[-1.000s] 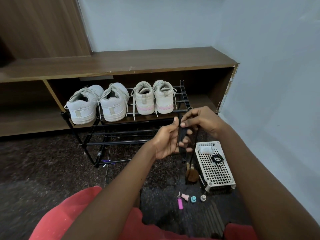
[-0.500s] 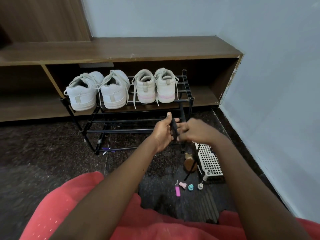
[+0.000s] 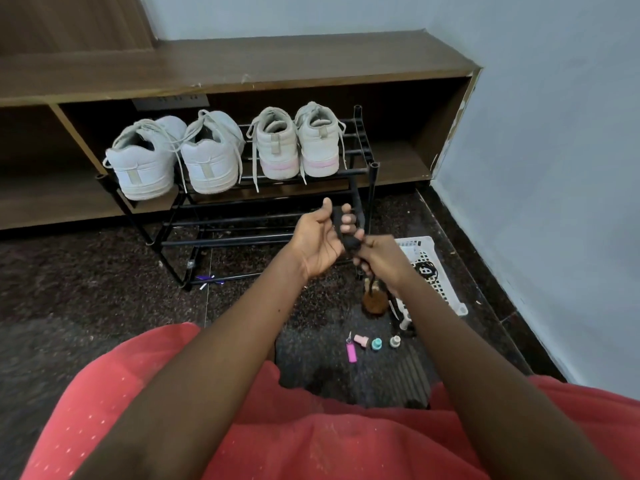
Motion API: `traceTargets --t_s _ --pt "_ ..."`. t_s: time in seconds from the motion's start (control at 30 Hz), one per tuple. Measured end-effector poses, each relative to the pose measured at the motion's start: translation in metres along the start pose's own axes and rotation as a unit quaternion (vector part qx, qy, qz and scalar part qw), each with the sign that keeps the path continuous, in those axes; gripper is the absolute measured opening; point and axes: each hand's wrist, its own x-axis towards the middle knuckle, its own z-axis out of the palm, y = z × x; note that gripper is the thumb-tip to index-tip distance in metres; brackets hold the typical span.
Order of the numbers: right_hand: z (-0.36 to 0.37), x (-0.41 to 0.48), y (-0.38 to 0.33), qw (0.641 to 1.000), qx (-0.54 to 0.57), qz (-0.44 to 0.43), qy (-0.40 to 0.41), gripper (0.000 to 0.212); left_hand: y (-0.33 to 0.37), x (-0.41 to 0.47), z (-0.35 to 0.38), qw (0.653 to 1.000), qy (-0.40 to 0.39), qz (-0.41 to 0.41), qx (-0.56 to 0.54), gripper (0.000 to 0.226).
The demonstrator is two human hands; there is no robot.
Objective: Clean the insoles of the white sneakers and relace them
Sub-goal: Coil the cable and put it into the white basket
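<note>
The shelf (image 3: 277, 64) is brown wood-grain board, matt, chipped at its right edge. The shoe rack (image 3: 225, 242) is black metal tubing with a dull sheen. The white sneakers (image 3: 211, 161) look smooth and leather-like, with woven cloth laces. The floor (image 3: 86, 271) is dark speckled stone. The basket (image 3: 446, 289) is white perforated plastic. The black strip (image 3: 349, 242) in the grip of the left hand (image 3: 322, 244) and right hand (image 3: 381, 258) looks like soft, matt cloth.

Pale wall (image 3: 554, 133), wooden shelf (image 3: 242, 60), dark floor (image 3: 69, 289)
</note>
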Motion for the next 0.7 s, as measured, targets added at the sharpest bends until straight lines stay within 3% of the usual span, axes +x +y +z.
traceTargets --t_s 0.13,0.2,0.3,0.43,0.5,0.57,0.63,0.7 --pt "-0.005 -0.012 -0.01 0.972 -0.194 0.016 -0.129 0.035 -0.002 0.005 -0.008 0.995 0.048 0.033 0.079 0.052" --pt "-0.013 -0.013 -0.029 0.946 -0.293 0.0 -0.139 0.038 -0.009 0.005 -0.01 0.982 0.047 0.026 0.18 0.053" --pt "-0.032 -0.009 -0.061 0.942 -0.311 -0.027 -0.127 0.03 -0.017 0.001 -0.007 0.967 0.01 -0.009 0.255 0.047" --pt "-0.053 0.007 -0.081 0.965 -0.234 -0.08 -0.09 0.012 -0.016 -0.002 0.003 0.97 -0.055 -0.045 0.233 0.046" --pt "-0.052 0.015 -0.074 0.986 -0.129 -0.091 -0.059 0.009 -0.011 -0.002 0.007 0.977 -0.062 -0.043 0.201 0.044" --pt "-0.047 0.022 -0.059 0.997 0.042 -0.068 -0.012 0.006 -0.006 -0.002 0.007 0.983 -0.074 -0.03 0.168 0.043" --pt "-0.04 0.025 -0.04 0.984 0.174 -0.028 0.012 0.006 -0.004 0.0 0.008 0.991 -0.074 -0.012 0.106 0.041" --pt "-0.028 0.018 -0.024 0.982 0.191 0.01 0.011 0.008 -0.002 0.002 0.01 0.998 -0.057 0.022 0.029 0.037"
